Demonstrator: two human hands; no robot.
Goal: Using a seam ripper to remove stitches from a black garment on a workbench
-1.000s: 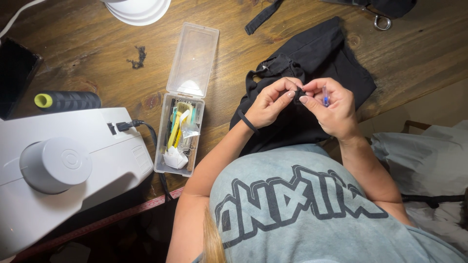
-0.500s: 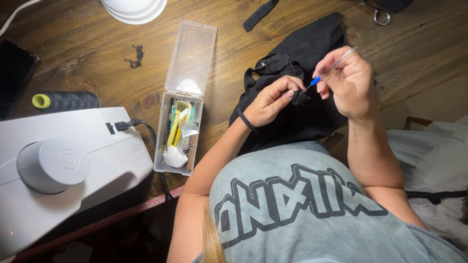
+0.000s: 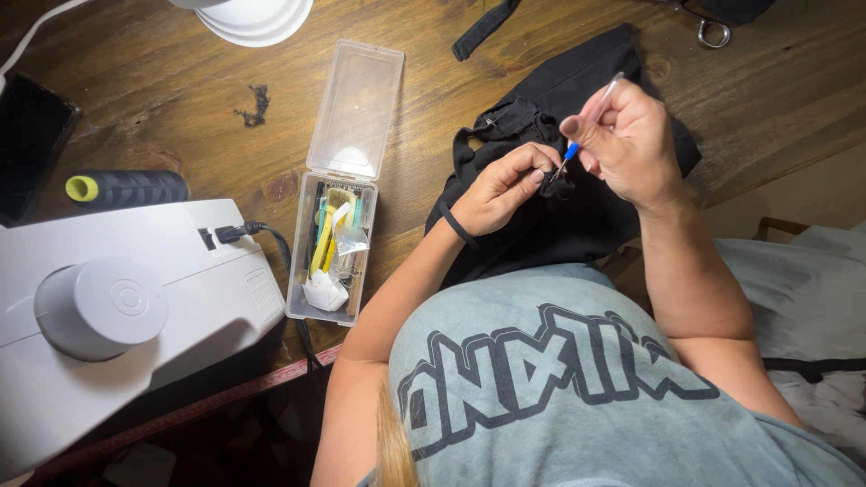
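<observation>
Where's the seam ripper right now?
In the right hand: the seam ripper points down at the black fabric pinched by the left hand.

Black fabric (image 3: 577, 225), blue-handled seam ripper (image 3: 586, 126), clear case (image 3: 347, 180)

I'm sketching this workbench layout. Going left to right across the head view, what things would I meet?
White sewing machine → dark thread spool with a yellow-green core → open clear plastic box of sewing tools → left hand pinching black fabric → right hand holding a blue-handled seam ripper.
</observation>
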